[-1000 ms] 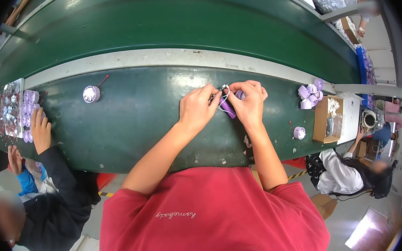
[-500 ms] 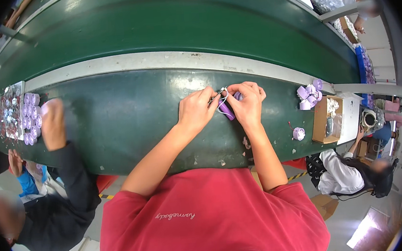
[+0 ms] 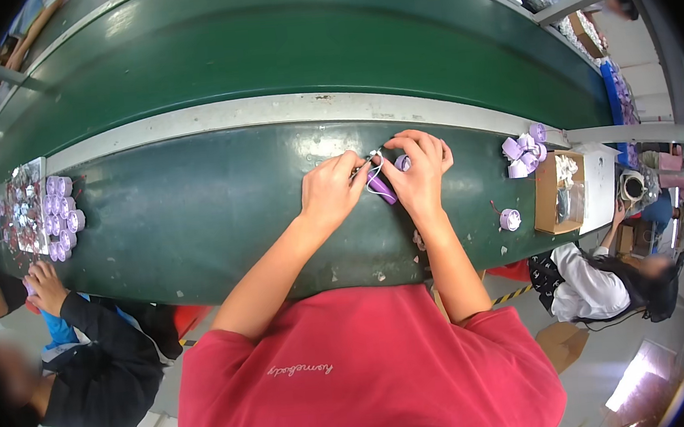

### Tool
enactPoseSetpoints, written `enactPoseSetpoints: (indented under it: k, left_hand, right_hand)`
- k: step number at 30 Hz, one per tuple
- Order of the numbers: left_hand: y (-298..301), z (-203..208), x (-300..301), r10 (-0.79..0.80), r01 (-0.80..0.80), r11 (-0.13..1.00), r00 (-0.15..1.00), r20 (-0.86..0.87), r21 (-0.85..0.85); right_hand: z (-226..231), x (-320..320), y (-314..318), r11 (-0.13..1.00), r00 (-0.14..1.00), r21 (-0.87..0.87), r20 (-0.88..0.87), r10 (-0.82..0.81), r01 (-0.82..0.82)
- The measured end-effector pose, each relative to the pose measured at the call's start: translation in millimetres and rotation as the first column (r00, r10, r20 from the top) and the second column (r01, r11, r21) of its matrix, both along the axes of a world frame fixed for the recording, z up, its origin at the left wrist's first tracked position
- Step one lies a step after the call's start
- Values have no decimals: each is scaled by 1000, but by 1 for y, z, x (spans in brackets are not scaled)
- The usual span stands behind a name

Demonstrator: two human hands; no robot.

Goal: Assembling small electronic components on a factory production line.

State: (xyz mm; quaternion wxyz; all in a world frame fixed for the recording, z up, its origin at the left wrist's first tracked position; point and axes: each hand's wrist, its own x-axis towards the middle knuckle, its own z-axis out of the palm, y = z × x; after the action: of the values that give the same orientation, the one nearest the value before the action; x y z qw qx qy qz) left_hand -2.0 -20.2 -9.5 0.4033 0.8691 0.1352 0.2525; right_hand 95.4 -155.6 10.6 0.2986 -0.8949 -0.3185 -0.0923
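Note:
Over the green table top, my left hand [image 3: 330, 186] and my right hand [image 3: 418, 166] meet, both with fingers pinched. Between the fingertips runs a thin white wire [image 3: 370, 187], looped, with a small white end near the top. A purple cylinder [image 3: 383, 191], like a battery cell, lies tilted just below the fingertips beside the wire. Partly hidden behind my right fingers is a round lilac part [image 3: 403, 163]. A thin dark piece shows at my left fingertips, too small to name.
At right are stacked lilac round parts [image 3: 525, 153], a single one [image 3: 509, 219] with a red wire and an open cardboard box [image 3: 546, 196]. Lilac parts [image 3: 61, 214] stand at left beside a co-worker in a black sleeve [image 3: 103, 324]. A pale rail [image 3: 268, 108] borders the green belt [image 3: 279, 48].
The co-worker's hand at left has drawn back from the lilac parts toward the table's near edge, holding a lilac piece. My hands stay nearly in place, with small finger shifts at the wire.

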Motion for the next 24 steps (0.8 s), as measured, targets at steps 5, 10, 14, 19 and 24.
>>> enactPoseSetpoints:
  k: [5,10,14,19,24]
  left_hand:
    - [-1,-1,1,8,-8,1000,1000,18,15]
    - [-2,0,1,29,-29,999,1000,9,17]
    - [-2,0,0,37,-36,999,999,-23,8]
    - [-3,-2,1,48,-48,999,999,-14,7]
    - [-3,0,1,44,-44,999,999,-28,5]
  right_hand:
    - [-1,1,-1,1000,1000,-12,17,15,-15]
    - [-1,2,-1,996,995,-11,-39,91,-92]
    - [0,-2,-1,995,993,-21,-57,100,-101]
    - [2,1,1,995,994,-31,-54,93,-95]
    - [3,2,2,994,992,-27,-60,107,-108]
